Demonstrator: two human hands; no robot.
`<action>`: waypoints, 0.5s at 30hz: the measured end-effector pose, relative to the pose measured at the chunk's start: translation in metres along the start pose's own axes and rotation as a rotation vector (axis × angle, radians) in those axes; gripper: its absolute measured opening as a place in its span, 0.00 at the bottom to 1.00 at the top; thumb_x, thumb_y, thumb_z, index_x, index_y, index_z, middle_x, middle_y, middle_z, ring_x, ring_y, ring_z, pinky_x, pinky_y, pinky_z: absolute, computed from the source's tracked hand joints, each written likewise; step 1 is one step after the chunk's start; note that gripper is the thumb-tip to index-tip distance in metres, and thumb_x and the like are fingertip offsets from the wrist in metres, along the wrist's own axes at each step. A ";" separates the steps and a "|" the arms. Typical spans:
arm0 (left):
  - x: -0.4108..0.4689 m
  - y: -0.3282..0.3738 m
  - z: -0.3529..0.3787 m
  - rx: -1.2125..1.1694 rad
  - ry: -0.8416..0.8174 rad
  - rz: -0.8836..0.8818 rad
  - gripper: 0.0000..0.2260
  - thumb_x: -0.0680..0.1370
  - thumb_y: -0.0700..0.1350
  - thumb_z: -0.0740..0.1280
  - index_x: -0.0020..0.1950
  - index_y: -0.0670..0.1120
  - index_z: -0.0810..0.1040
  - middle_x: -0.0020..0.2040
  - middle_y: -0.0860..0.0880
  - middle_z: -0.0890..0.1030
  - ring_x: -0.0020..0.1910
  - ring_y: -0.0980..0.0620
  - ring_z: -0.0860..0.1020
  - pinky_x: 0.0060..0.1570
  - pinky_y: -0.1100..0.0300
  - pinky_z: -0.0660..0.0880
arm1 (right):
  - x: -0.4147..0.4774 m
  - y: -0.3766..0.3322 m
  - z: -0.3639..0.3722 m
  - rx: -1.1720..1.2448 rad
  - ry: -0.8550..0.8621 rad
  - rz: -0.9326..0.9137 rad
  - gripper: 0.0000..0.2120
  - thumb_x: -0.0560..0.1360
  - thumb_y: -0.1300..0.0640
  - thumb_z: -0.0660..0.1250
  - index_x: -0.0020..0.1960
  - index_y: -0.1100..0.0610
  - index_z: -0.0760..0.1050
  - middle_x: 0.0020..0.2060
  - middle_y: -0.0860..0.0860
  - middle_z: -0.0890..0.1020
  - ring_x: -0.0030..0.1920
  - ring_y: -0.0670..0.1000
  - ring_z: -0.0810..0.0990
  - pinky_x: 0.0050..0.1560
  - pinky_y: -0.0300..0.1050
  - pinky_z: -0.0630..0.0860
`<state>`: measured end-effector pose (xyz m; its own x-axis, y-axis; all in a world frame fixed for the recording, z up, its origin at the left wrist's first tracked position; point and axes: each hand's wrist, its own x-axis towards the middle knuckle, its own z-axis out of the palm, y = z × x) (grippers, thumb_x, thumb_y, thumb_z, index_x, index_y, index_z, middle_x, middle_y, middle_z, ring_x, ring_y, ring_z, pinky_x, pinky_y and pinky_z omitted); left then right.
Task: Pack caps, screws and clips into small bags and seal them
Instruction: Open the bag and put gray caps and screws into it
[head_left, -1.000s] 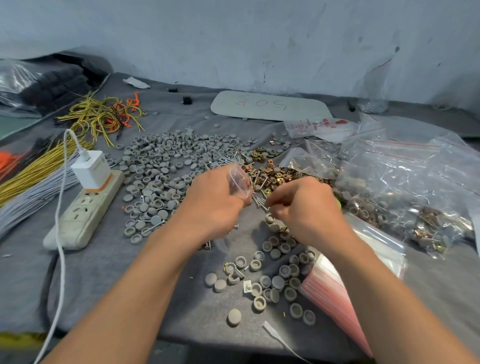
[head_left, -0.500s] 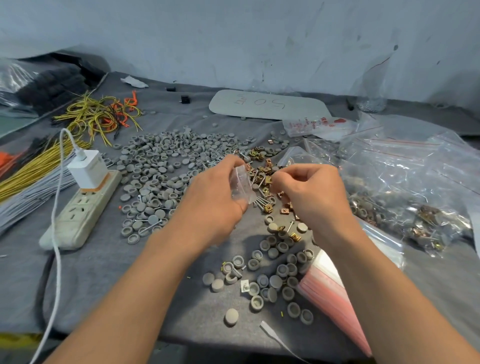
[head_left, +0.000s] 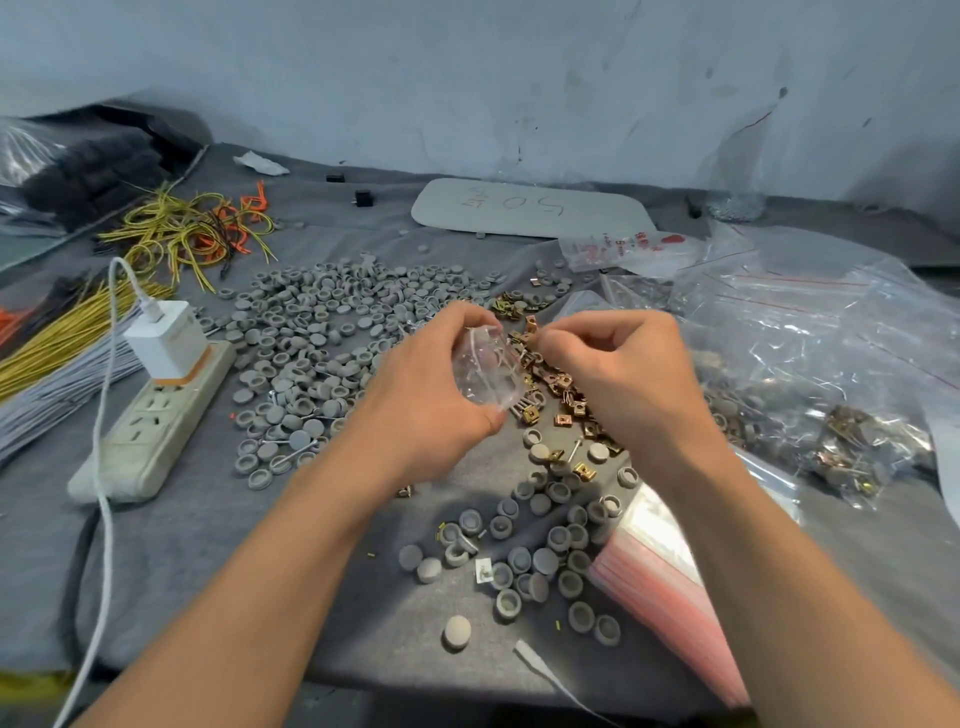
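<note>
Left hand (head_left: 431, 395) — small bag (head_left: 488, 366) — gripped

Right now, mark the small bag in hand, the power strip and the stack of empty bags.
small bag (head_left: 485, 371), head view, middle of the clear film.
power strip (head_left: 150, 426), head view, top face at the free sockets.
stack of empty bags (head_left: 670, 587), head view, pink zip edges.

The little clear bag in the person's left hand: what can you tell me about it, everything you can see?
The small bag is thin, clear, crinkled plastic with glossy highlights. The left hand holds it above the brass clips, fingers curled over its top, thumb at its lower edge. The right hand, fingers curled, sits close at its upper right; whether it touches is unclear. Contents cannot be made out.
</note>
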<state>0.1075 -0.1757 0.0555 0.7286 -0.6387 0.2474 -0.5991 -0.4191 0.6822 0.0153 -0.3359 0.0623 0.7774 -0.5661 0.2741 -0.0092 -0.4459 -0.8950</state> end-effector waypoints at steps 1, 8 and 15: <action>0.000 -0.002 -0.002 0.005 0.012 -0.011 0.29 0.68 0.44 0.80 0.61 0.63 0.70 0.49 0.60 0.79 0.41 0.71 0.75 0.36 0.77 0.68 | 0.002 0.003 -0.006 -0.084 0.046 0.020 0.05 0.75 0.54 0.75 0.41 0.48 0.88 0.30 0.44 0.85 0.29 0.44 0.80 0.32 0.43 0.76; 0.003 -0.005 -0.008 0.047 0.074 -0.027 0.28 0.70 0.42 0.79 0.61 0.62 0.71 0.49 0.62 0.78 0.38 0.74 0.74 0.34 0.78 0.67 | -0.006 0.016 0.005 -0.919 -0.275 0.170 0.07 0.76 0.49 0.72 0.44 0.51 0.84 0.37 0.48 0.83 0.40 0.53 0.81 0.44 0.49 0.81; 0.001 -0.005 -0.008 0.128 0.088 -0.055 0.26 0.72 0.43 0.78 0.62 0.63 0.72 0.41 0.62 0.76 0.33 0.65 0.75 0.28 0.70 0.67 | -0.006 0.015 0.013 -0.918 -0.341 0.224 0.05 0.76 0.52 0.71 0.46 0.54 0.81 0.40 0.51 0.83 0.42 0.57 0.81 0.46 0.52 0.81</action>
<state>0.1140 -0.1683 0.0577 0.7843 -0.5559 0.2754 -0.5908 -0.5339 0.6049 0.0181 -0.3302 0.0429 0.8357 -0.5376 -0.1121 -0.5470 -0.7968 -0.2566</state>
